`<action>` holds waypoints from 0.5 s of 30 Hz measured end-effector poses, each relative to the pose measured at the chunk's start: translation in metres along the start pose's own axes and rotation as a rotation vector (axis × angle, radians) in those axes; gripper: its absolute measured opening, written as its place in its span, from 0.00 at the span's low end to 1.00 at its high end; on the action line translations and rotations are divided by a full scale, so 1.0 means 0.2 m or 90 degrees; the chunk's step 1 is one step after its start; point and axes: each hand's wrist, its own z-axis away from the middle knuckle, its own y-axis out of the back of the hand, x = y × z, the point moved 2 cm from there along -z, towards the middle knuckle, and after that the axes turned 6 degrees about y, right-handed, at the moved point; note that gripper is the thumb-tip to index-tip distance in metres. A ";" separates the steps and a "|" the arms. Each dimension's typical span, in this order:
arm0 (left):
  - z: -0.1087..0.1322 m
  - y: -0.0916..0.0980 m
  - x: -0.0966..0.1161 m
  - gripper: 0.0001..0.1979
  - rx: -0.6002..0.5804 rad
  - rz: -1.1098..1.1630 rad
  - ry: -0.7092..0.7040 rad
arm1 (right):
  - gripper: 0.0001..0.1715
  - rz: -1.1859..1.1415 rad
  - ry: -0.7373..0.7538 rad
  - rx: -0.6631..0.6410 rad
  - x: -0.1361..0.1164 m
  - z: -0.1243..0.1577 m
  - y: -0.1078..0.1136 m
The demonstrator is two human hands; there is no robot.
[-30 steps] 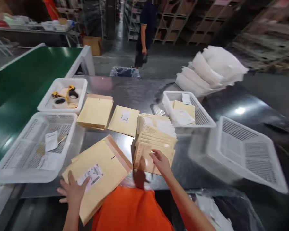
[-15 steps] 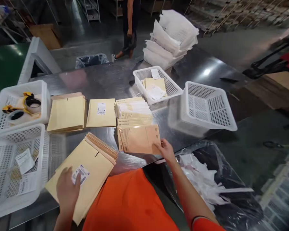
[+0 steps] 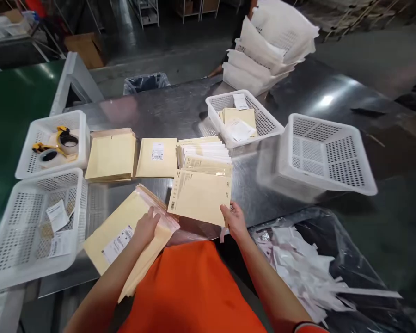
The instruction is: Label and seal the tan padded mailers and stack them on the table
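Pinching the printed packet [image 3: 201, 194] by its near right corner, my right hand [image 3: 235, 219] has a closed grip, the packet's long axis running left to right. Just left, the labelled envelope [image 3: 123, 215] points its flap [image 3: 169, 221] toward it, nearer my left hand [image 3: 146, 229], whose grip I can't tell remotely. Bare table [image 3: 247, 187] opens rightward; its near edge is close.
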 end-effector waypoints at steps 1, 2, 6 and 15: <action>0.01 0.00 0.01 0.23 0.005 0.010 -0.002 | 0.29 0.008 0.012 -0.003 0.00 0.00 -0.02; 0.02 0.00 0.02 0.22 0.012 0.021 -0.003 | 0.29 0.015 0.022 -0.010 0.00 -0.01 -0.04; 0.05 -0.01 0.03 0.14 0.047 0.067 0.008 | 0.28 0.056 0.022 -0.089 -0.01 -0.05 -0.09; 0.03 -0.09 0.02 0.18 0.083 0.101 -0.003 | 0.30 0.073 0.141 0.022 -0.11 -0.11 -0.07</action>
